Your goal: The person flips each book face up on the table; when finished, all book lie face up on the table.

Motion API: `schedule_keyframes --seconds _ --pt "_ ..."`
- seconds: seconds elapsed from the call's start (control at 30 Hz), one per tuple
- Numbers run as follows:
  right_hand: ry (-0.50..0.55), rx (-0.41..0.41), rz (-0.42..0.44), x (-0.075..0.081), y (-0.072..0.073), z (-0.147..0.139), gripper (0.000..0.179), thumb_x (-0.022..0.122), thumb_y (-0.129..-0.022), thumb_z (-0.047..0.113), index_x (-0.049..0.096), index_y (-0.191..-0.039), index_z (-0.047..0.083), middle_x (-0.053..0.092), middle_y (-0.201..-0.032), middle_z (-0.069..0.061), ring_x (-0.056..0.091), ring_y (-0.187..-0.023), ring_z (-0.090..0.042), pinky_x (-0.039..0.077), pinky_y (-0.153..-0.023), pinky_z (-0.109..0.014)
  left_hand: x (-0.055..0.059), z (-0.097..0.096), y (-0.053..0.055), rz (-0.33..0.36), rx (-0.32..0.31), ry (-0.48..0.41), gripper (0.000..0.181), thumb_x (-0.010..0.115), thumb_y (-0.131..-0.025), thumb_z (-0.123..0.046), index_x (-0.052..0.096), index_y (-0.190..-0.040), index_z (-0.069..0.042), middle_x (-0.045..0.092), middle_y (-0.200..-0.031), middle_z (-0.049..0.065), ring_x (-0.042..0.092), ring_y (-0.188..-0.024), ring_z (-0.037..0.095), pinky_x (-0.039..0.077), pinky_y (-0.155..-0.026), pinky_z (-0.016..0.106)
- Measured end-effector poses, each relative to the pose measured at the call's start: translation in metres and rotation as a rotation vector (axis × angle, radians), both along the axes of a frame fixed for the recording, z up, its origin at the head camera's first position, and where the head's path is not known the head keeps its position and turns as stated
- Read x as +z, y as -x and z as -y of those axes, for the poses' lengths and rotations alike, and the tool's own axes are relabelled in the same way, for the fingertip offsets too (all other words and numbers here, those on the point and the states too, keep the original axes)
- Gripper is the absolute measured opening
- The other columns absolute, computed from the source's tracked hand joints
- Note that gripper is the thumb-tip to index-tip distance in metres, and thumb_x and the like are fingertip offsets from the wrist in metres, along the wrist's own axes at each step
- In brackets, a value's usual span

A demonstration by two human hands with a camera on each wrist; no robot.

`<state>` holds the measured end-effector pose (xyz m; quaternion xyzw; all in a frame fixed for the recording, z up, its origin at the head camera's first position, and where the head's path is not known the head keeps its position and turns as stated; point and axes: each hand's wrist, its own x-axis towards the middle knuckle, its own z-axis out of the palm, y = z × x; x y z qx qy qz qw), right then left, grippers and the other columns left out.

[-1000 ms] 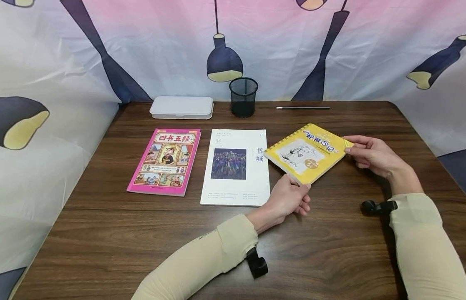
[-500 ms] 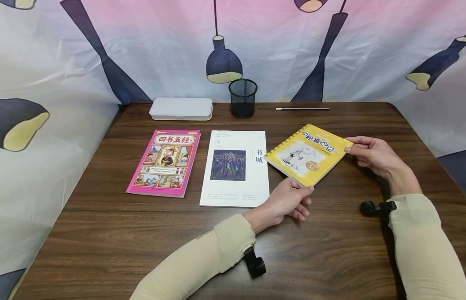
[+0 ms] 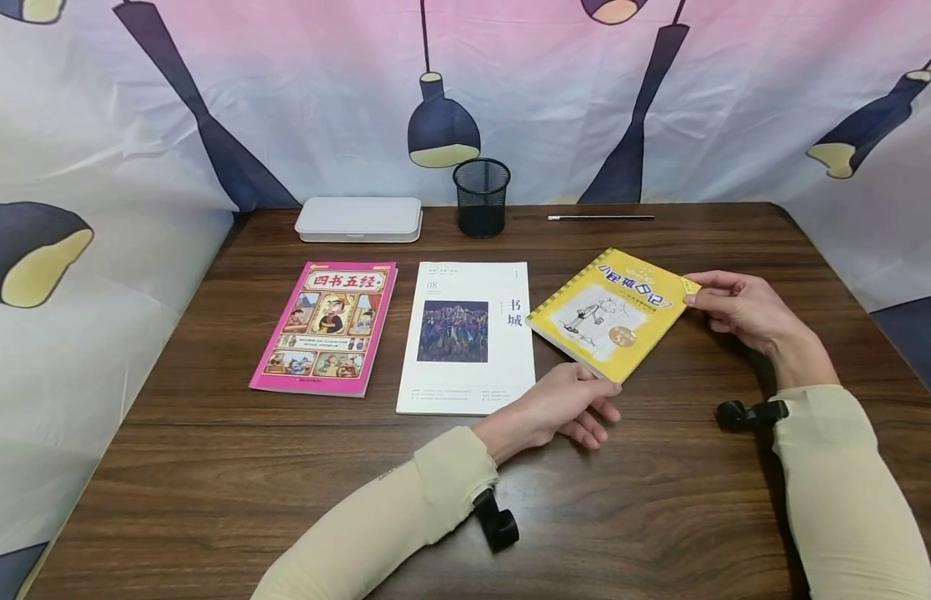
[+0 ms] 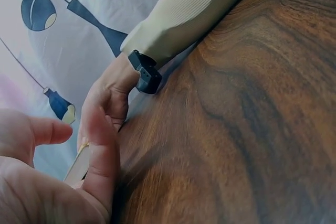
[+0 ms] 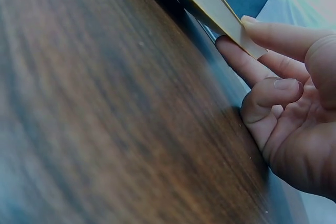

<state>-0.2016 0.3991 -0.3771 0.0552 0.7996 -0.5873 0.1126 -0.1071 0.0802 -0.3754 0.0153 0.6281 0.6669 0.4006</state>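
Note:
A yellow book (image 3: 615, 317) with a cartoon figure on its cover lies askew on the right side of the table. My right hand (image 3: 750, 312) pinches its right corner, thumb on top and fingers beneath; in the right wrist view the book's page edge (image 5: 210, 6) shows between them. My left hand (image 3: 563, 404) is at the near corner, its fingers loosely spread and the thumb tip right by the cover. Left of the yellow book is a white magazine (image 3: 503, 367), overlapped by the left hand. Farther left lies a pink book (image 3: 326, 329).
Along the back of the brown wooden table (image 3: 247, 483) stand a white case (image 3: 358, 218) and a black mesh pen holder (image 3: 482, 200). A thin dark pencil (image 3: 600, 217) lies to their right. A printed curtain (image 3: 525, 100) hangs behind the table.
My left hand has drawn slightly left and toward me, and its fingers have spread. The yellow book has turned slightly, its near corner coming closer, while my right hand keeps its pinch.

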Motion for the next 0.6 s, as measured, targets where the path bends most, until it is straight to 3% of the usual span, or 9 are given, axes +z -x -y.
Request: schedule_keyframes --seconds 0.2,0.47,0.6 --pt "-0.011 0.006 -0.004 -0.001 0.001 -0.001 0.02 0.075 -0.1 0.021 0.074 -0.112 0.037 0.079 -0.093 0.018 0.044 -0.061 -0.012 0.037 -0.054 -0.028 0.003 0.01 0.001 -0.03 -0.065 -0.007 0.021 0.061 -0.106 -0.019 0.065 -0.12 -0.004 0.071 -0.085 0.006 0.066 -0.055 0.014 0.057 -0.051 0.023" --pt "-0.027 0.011 0.0 -0.001 0.0 -0.001 0.019 0.074 -0.101 0.021 0.073 -0.113 0.037 0.078 -0.092 0.018 0.042 -0.06 -0.013 0.037 -0.054 -0.028 0.006 0.017 0.005 -0.107 -0.136 0.041 0.02 0.061 -0.107 -0.02 0.067 -0.112 -0.001 0.075 -0.085 0.006 0.068 -0.054 0.013 0.055 -0.048 0.022" --pt "-0.037 0.02 -0.006 -0.002 0.001 0.0 0.02 0.074 -0.101 0.021 0.072 -0.115 0.035 0.078 -0.093 0.019 0.042 -0.059 -0.013 0.037 -0.054 -0.029 0.007 0.022 0.008 -0.147 -0.168 0.073 0.025 0.061 -0.107 -0.021 0.07 -0.118 -0.001 0.076 -0.085 0.006 0.066 -0.051 0.012 0.052 -0.045 0.022"
